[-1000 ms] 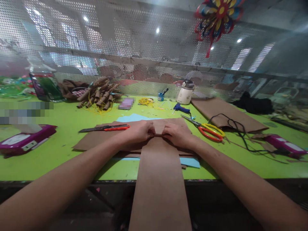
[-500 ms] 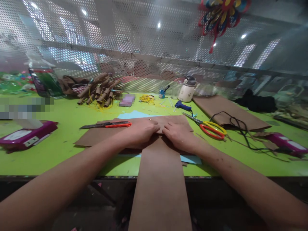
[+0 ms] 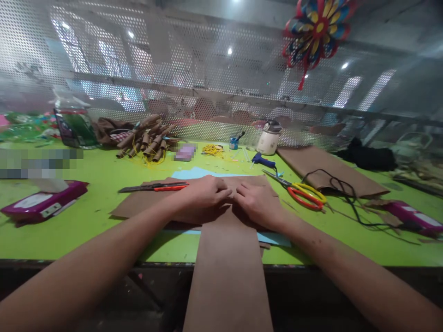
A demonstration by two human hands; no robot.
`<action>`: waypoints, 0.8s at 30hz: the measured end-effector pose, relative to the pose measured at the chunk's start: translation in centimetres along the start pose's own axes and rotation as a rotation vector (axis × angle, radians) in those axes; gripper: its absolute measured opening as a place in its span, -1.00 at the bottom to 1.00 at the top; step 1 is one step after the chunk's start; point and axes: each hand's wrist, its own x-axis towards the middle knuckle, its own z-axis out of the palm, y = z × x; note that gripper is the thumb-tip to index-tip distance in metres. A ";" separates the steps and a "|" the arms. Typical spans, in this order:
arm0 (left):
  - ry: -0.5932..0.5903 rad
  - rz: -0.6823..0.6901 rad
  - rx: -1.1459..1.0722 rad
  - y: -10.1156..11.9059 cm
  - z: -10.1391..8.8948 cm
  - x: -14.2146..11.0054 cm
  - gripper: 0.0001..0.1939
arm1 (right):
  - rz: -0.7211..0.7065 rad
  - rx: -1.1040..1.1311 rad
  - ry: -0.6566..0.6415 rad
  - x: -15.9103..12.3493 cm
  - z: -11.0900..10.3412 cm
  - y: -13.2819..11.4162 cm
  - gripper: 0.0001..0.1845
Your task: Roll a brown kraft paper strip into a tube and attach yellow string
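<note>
A long strip of brown kraft paper [image 3: 228, 272] runs from between my hands down over the table's near edge. My left hand [image 3: 206, 194] and my right hand [image 3: 254, 203] meet at its far end, fingers curled and pinching the paper edge from either side; the fingertips partly hide that edge. Under them lie brown paper sheets [image 3: 133, 203] and light blue paper [image 3: 194, 173]. A utility knife [image 3: 154, 187] with a red-orange handle rests on the sheets, left of my left hand. To the right of my right hand are open scissors [image 3: 306, 196] with red and yellow handles.
A blue glue gun [image 3: 263, 161] with a black cord lies behind the scissors. Folded brown paper [image 3: 332, 170] is at right. Purple power strips [image 3: 46, 203] flank the work. Rolled paper tubes [image 3: 148, 138], yellow string [image 3: 212, 150] and a white bottle [image 3: 269, 137] stand farther back.
The view has tilted up slightly, so everything sits lower in the picture. My hands stay at the strip's far end, with small shifts of the fingers.
</note>
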 end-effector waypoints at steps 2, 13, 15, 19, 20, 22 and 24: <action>-0.028 -0.054 -0.087 -0.5 -0.2 0.4 -0.58 | -0.009 -0.001 0.055 0.1 -0.3 -0.1 -0.80; -0.246 0.021 -0.427 -1.2 -1.2 0.7 -0.59 | -0.028 -0.009 0.245 0.4 -1.1 0.1 -0.81; -0.274 0.036 -0.434 -1.0 -1.3 0.6 -0.58 | -0.042 0.008 0.245 0.4 -0.9 0.2 -0.82; -0.261 0.027 -0.450 -0.7 -1.3 0.3 -0.58 | -0.055 0.100 0.240 0.2 -0.8 0.4 -0.82; -0.263 0.013 -0.458 -0.7 -1.2 0.2 -0.57 | -0.050 0.149 0.238 0.2 -0.9 0.4 -0.83; -0.279 -0.015 -0.489 -0.7 -1.1 0.2 -0.56 | -0.022 0.309 0.239 0.1 -1.1 0.6 -0.85; -0.294 -0.023 -0.501 -0.7 -1.0 0.1 -0.55 | 0.042 0.536 0.248 0.0 -1.2 0.9 -0.87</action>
